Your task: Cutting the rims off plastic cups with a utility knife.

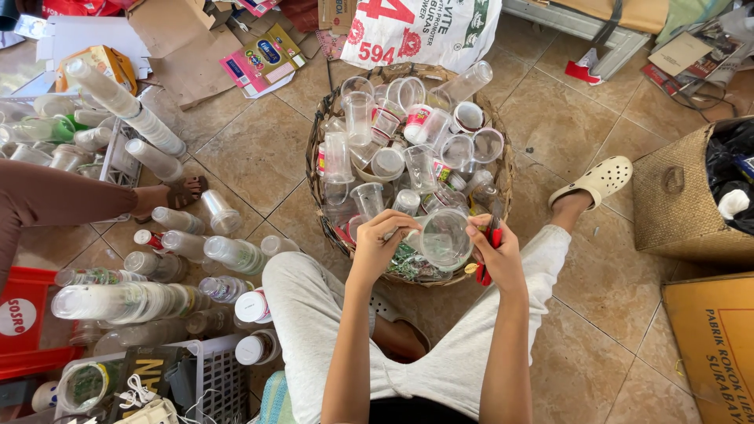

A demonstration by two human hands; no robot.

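Clear plastic cup (445, 236), mouth toward camera, left hand (378, 243) grasping; right hand (495, 250) clutches red cutter (488, 253).

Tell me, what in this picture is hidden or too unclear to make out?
Head view, the only one:
- Basket floor: buried under clear plastic cups.
- Red-handled tool: mostly covered by the right hand, kind unclear.
- Clear cup: left hand hides its near side.
- Woven bin: cut off by the right edge.

Surroundings: tiled floor (259, 149), cluttered.
Stacked clear cups (126, 302) lie at left beside a red crate (23, 322); flattened cardboard (181, 47) upper left; white printed sack (420, 31) top centre; woven bin (683, 204) at right; cream clog (601, 179) beside it.
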